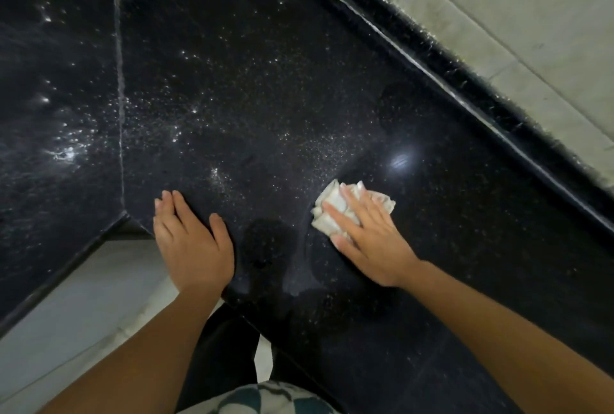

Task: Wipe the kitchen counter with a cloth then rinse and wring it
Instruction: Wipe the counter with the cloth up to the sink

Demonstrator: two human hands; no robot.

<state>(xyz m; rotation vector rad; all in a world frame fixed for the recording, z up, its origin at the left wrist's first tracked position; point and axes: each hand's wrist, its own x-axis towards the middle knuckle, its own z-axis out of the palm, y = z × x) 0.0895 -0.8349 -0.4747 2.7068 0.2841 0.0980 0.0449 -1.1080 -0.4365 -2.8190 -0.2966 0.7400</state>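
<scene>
A black speckled stone counter (pixel 265 87) fills the view, with white specks and droplets scattered over its middle and left. A crumpled white cloth (pixel 335 207) lies on the counter near its front. My right hand (pixel 372 237) presses flat on the cloth with straight, spread fingers; the cloth shows beyond my fingertips. My left hand (pixel 191 240) rests flat on the counter at its inner front corner, fingers straight, holding nothing.
A grout seam (pixel 119 97) runs across the counter on the left. A raised black backsplash edge (pixel 465 81) meets a pale tiled wall (pixel 515 14) at the upper right. Light floor (pixel 83 314) shows below the counter's front edge. A lamp glare (pixel 400 161) sits beyond the cloth.
</scene>
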